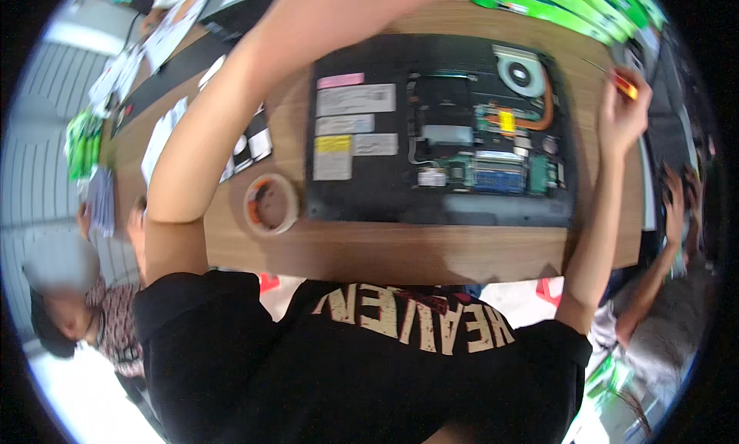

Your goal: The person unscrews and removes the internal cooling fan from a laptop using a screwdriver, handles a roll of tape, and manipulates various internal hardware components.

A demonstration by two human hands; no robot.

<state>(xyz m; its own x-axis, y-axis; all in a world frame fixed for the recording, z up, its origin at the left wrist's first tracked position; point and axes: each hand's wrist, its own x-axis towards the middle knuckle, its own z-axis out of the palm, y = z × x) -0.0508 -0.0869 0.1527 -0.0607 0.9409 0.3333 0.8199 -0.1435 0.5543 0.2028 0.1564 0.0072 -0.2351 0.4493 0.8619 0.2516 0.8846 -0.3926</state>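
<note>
An upside-down laptop (454,205) lies on the wooden table in front of me, its bottom cover off. Its fan (520,73), copper heat pipe and blue memory module (500,181) show. Off the laptop's right edge, my right hand (625,117) is closed around a screwdriver (626,87) with an orange-red handle, its thin shaft pointing up and left. My left hand (377,5) reaches over the laptop's far side toward green packages (546,9). A fingertip shows beside them, but the top edge of the picture cuts off most of the fingers.
A roll of tape (271,204) lies left of the laptop. White papers (163,140) and dark flat pieces are spread beyond my left forearm. Another person sits at the left with a bundle in hand; at the right, a co-worker's hands (677,201) are near the table edge.
</note>
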